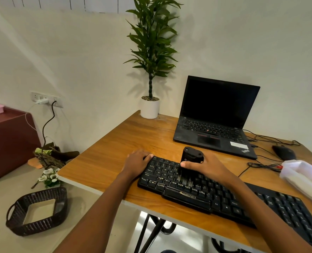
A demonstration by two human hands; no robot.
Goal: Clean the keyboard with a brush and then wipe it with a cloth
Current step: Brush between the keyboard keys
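Right hand [207, 168] wraps the brush [190, 157], bristles down on the keyboard [224, 200]!
Thumb and fingers curl round the black brush body, bristles on the letter keys. Left hand [136, 162] lies flat, fingers straight, on the keyboard's ten o'clock corner. Keyboard sits along the table's [111, 161] near edge; laptop [215, 115] at twelve o'clock, mouse [284, 152] at two.

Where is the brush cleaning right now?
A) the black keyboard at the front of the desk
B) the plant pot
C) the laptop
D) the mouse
A: the right hand grips the brush upright, with its bristles down on the keys of the keyboard, well short of the laptop behind it.
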